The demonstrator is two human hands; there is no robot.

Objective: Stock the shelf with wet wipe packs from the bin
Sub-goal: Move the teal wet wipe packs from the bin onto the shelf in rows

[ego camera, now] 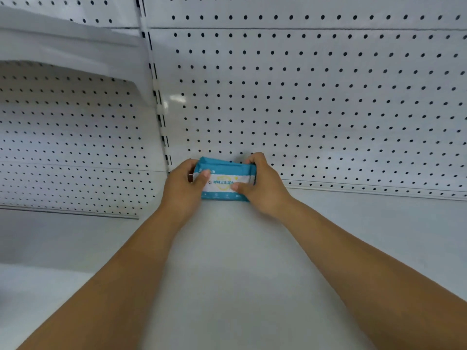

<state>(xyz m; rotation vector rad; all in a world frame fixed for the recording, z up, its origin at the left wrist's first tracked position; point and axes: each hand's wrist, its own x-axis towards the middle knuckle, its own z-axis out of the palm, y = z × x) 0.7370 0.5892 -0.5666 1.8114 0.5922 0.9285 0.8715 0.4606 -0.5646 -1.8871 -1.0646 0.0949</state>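
Note:
A blue and white wet wipe pack stands at the back of the white shelf, close to the perforated back panel. It looks like two packs pressed together, one behind the other. My left hand grips its left end with the thumb across the front. My right hand grips its right end, fingers curled over the top. The bin is out of view.
The white pegboard back panel rises behind the shelf. A slotted upright post divides this bay from a neighbouring bay on the left, which has its own shelf and an upper shelf overhead.

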